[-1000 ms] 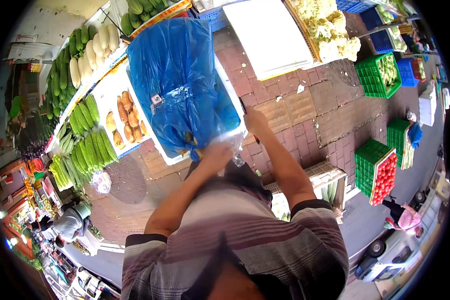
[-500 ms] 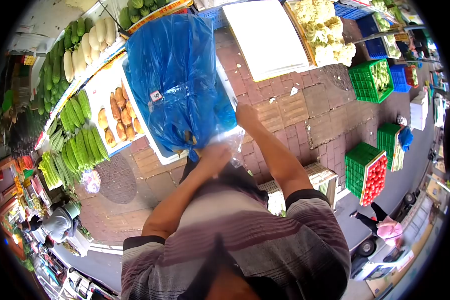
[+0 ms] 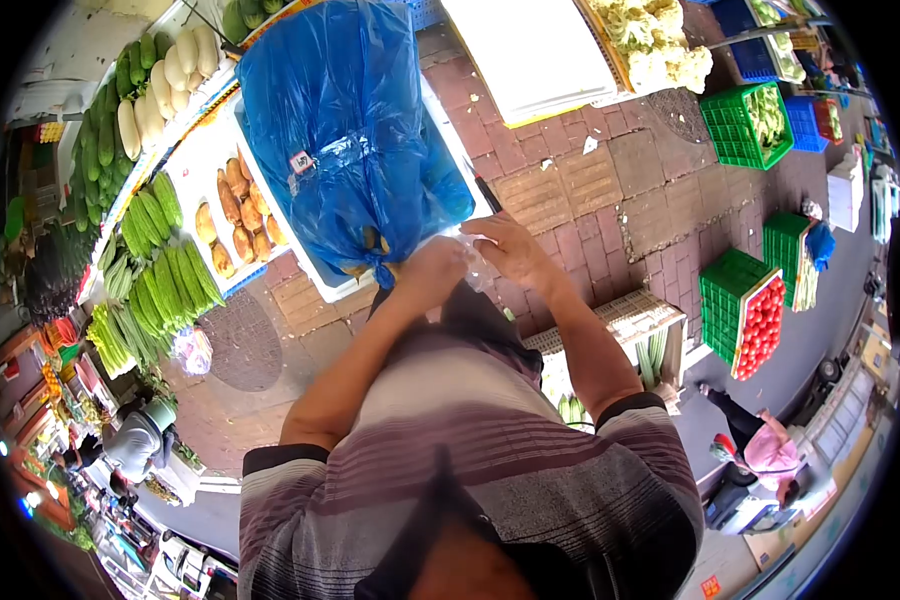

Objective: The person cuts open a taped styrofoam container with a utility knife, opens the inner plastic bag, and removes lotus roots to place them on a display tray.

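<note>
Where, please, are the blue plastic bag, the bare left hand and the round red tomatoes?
Blue plastic bag (image 3: 338, 122), head view: its wrinkled middle.
Bare left hand (image 3: 432, 272), head view: its back.
Round red tomatoes (image 3: 760, 327), head view: the heap's middle.

Blue bag, striped grey shirt

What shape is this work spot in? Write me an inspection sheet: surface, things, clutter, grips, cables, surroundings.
Surface: white tray beneath the blue bag.
Things: blue bag bulging, gathered at its near end; clear plastic at the hands.
Clutter: pale scraps on the brick pavement.
Grips: left hand closed on the clear plastic; right hand fingers curled beside it, hold unclear.
Cables: nothing seen.
Surroundings: cauliflower and tomatoes rightward; person in pink beyond.
</note>
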A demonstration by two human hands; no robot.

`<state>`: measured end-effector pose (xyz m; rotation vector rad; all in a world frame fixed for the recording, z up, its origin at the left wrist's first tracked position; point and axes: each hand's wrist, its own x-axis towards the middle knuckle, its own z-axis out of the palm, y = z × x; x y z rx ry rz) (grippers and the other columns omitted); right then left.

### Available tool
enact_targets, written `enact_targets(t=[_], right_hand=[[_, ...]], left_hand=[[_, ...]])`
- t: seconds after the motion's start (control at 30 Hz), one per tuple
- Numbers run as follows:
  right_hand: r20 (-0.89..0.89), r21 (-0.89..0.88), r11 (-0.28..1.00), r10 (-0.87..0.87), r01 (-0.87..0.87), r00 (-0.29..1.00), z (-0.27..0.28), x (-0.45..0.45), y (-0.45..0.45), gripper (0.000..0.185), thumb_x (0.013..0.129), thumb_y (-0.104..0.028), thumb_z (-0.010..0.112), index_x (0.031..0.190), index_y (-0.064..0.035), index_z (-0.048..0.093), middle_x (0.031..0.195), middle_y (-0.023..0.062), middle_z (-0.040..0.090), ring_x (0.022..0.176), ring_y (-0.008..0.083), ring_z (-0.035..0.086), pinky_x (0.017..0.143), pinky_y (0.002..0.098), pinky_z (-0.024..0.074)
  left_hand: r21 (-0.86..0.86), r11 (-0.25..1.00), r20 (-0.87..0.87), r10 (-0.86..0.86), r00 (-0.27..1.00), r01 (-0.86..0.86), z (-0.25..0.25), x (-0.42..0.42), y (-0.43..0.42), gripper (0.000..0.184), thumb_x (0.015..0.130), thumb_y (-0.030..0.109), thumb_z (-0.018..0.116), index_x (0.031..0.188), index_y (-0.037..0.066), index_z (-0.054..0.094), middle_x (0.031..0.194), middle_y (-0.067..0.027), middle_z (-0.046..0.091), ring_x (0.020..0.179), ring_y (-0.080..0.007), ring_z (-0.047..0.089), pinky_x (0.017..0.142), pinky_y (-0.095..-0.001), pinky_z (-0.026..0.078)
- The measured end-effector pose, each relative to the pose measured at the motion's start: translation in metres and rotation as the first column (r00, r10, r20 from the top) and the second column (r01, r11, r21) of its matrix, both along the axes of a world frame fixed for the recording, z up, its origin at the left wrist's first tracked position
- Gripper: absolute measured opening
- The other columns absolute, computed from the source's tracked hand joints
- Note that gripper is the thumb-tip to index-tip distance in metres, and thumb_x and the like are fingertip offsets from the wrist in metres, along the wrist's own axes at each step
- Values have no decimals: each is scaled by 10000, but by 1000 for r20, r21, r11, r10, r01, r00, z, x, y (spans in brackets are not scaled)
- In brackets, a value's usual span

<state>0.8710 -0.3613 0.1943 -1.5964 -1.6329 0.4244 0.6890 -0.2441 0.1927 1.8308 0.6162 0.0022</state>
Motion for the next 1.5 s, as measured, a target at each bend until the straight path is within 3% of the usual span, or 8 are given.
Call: enact_targets(t=[0.07,0.1,0.3,0.6,0.9,1.13,1.3,1.5], right_hand=[[-339,-258,966,-104,14,935,0,-6,-7,302,917,-64,579,1212,-45,644,1030,135,689,898,255,637,824,347,508],[-485,-375,927,-181,-16,856,1,-8,-9,302,915,-56,578,1209,-47,647,1016,127,685,889,242,632,822,339,504],[-615,-453,886,-231,-98,754,13,-17,-15,240,956,-182,542,1085,-21,665,1071,164,661,1002,316,628,903,398,486],[-242,-392,920,-108,5,964,34,-27,-26,176,934,-156,525,941,-15,629,999,161,624,974,337,621,845,418,504],[-277,-353,912,-313,207,908,-15,-7,-72,214,974,-158,514,1065,-29,659,995,183,660,977,366,633,842,426,510],[-338,-392,872,-434,294,835,-6,-19,-82,165,943,-122,605,1056,-16,664,1008,212,667,944,380,638,817,406,509],[-738,-412,622,-656,666,157,-23,-25,-105,158,937,-49,623,1085,-18,668,1091,105,681,958,190,602,845,301,485],[-487,-201,825,-551,528,678,46,-27,-75,178,946,-62,618,1113,-18,660,1081,136,671,947,209,630,811,329,502]], left_hand=[[-17,999,10,-30,1000,30,8,3,7,273,892,263,645,1037,34,679,1072,-176,642,1034,-361,609,923,-423,480],[25,997,122,-72,990,70,18,3,9,223,861,125,676,1055,21,638,1109,-131,581,934,-241,602,797,-323,504],[64,980,43,-193,980,191,47,7,21,231,833,139,703,1043,50,667,1155,-120,611,967,-263,641,817,-339,520],[136,945,-82,-290,953,299,53,8,22,203,839,142,683,1015,45,711,1129,-122,672,966,-297,674,842,-347,532],[-626,761,15,-205,979,169,58,-1,33,454,955,122,630,1386,18,535,1264,-52,624,1117,-140,592,966,-317,480],[-565,816,-20,-162,987,123,33,2,36,341,979,191,633,1280,32,613,1099,6,653,963,-83,578,847,-244,470],[-420,891,-40,-206,978,171,18,10,22,270,1001,205,598,1228,62,626,1058,15,625,940,-89,545,847,-253,455],[-272,898,143,-318,937,347,27,24,7,240,993,102,582,1224,43,611,1279,-72,587,1159,-195,553,1005,-321,437]])
